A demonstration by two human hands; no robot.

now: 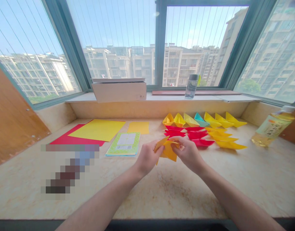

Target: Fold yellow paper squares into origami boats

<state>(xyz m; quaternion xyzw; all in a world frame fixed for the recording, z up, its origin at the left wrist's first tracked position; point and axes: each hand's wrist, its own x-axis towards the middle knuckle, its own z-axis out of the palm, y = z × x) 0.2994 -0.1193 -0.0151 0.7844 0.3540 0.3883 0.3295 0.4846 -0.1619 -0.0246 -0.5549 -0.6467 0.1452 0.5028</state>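
A partly folded piece of orange-yellow paper [170, 153] is held up between both hands above the stone counter. My left hand [149, 154] pinches its left side, and my right hand [187, 152] grips its upper right edge, with the fingers closed on it. Just beyond my hands are red folded paper boats [201, 142] and orange-yellow paper boats [230, 145] in stacked rows. Behind these stands a row of yellow paper boats [211, 120] with one teal paper boat [201, 119] among them. My hands cover part of the nearest red boats.
Left of my hands lie a green-edged paper pack [123, 144], a small orange sheet [138, 127], a large yellow sheet [98, 129] and a red sheet [63, 138]. A pixelated patch covers the left counter. A tea bottle [272, 126] stands right; a white box [120, 90] and water bottle [191, 86] occupy the sill.
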